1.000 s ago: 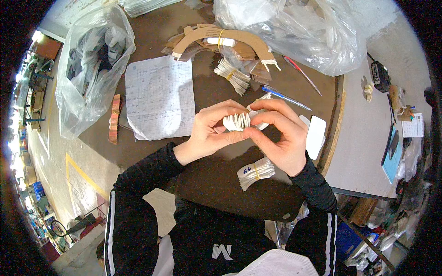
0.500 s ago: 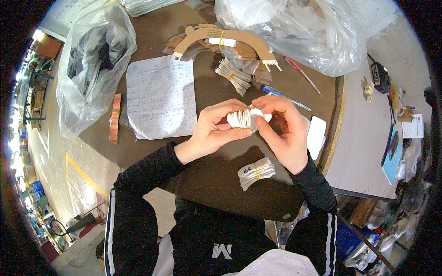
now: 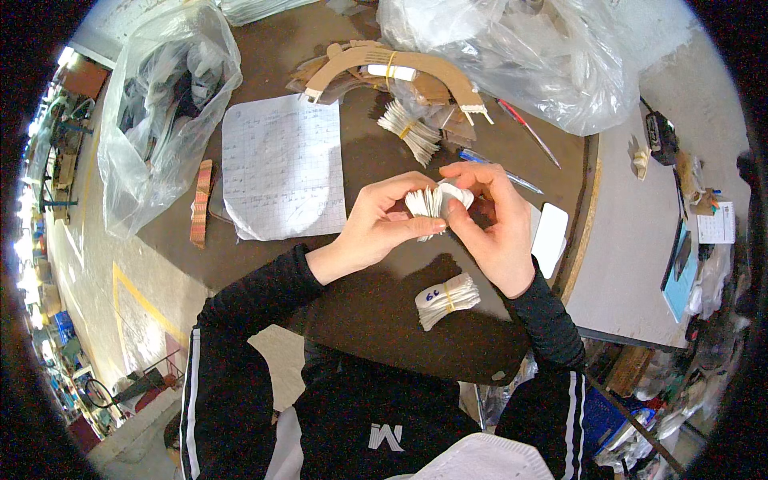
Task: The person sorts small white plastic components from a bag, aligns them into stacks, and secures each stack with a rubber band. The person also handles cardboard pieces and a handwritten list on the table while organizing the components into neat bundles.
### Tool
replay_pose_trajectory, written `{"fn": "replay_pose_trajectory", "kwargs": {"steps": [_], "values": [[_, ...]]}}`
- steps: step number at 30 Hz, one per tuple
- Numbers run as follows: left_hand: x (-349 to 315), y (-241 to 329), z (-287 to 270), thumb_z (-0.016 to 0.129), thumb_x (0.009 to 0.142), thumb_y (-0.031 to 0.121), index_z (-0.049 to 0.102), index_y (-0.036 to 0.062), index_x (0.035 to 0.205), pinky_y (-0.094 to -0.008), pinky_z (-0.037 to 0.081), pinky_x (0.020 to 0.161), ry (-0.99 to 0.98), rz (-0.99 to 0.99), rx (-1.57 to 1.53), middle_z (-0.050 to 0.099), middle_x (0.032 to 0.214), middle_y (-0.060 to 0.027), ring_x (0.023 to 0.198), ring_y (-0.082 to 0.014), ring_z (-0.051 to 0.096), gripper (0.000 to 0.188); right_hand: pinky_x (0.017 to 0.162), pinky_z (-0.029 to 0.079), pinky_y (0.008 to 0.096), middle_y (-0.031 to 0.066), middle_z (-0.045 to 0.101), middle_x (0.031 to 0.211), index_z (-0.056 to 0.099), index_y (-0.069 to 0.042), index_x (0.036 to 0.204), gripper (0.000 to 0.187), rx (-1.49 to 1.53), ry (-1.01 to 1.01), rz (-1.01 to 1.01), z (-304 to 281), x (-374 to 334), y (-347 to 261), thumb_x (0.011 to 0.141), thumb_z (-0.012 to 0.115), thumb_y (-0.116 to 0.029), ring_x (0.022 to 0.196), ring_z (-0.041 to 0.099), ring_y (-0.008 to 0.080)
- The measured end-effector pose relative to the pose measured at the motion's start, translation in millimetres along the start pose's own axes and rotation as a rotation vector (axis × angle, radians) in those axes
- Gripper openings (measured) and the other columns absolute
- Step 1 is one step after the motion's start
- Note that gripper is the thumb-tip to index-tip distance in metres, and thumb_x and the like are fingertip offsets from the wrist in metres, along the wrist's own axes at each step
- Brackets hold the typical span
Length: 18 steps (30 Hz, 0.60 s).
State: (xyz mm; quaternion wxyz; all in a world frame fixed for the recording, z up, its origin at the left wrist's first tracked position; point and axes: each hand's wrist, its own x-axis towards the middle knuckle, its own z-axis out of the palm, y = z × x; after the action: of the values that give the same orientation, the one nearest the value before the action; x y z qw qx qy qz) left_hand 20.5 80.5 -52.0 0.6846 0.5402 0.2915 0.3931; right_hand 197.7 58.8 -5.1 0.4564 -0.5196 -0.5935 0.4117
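Between my hands, above the middle of the dark tabletop, is a fanned stack of small white paper tags (image 3: 424, 203). My left hand (image 3: 382, 214) is closed round the stack's left side, thumb in front and fingers behind. With thumb and forefinger my right hand (image 3: 492, 220) pinches tags at the right end, bent away from the rest. Nearer me lies a banded bundle of white tags (image 3: 446, 301) with blue marks on it. Beyond my hands is another bundle (image 3: 410, 132), tied in the middle with a yellow band.
A handwritten grid sheet (image 3: 282, 172) lies left, beside a reddish strip bundle (image 3: 202, 204). Banded curved cardboard pieces (image 3: 436, 68) lie at the back. Clear plastic bags stand at back left (image 3: 172, 120) and back right (image 3: 552, 64). Pens (image 3: 528, 132) and a white card (image 3: 550, 236) are to the right.
The tags in my hands have spread further apart, and more of them bend toward my right hand. Both hands stay in nearly the same place.
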Motion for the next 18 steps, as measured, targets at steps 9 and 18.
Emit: {"fn": "replay_pose_trajectory", "kwargs": {"steps": [9, 18], "values": [[-0.1, 1.5, -1.8, 0.073, 0.083, 0.003, 0.060, -0.0032, 0.109, -0.0223, 0.051, 0.070, -0.024, 0.013, 0.064, 0.058, 0.099, -0.0034, 0.084, -0.0079, 0.059, 0.030, 0.075, 0.052, 0.0329, 0.0146, 0.066, 0.101, 0.060, -0.002, 0.090, 0.014, -0.179, -0.081, -0.243, -5.4, 3.8, 3.9, 0.078, 0.066, 0.001, 0.088, 0.066, 0.0265], [0.3, 0.7, -1.3, 0.074, 0.083, 0.005, 0.059, -0.0037, 0.110, -0.0228, 0.052, 0.072, -0.046, 0.055, 0.100, 0.057, 0.104, -0.0043, 0.086, -0.0092, 0.059, 0.033, 0.076, 0.052, 0.0340, 0.0161, 0.066, 0.102, 0.058, -0.002, 0.092, 0.016, -0.167, -0.088, -0.192, -5.5, 1.8, 8.2, 0.078, 0.064, 0.002, 0.091, 0.067, 0.0281]]}}
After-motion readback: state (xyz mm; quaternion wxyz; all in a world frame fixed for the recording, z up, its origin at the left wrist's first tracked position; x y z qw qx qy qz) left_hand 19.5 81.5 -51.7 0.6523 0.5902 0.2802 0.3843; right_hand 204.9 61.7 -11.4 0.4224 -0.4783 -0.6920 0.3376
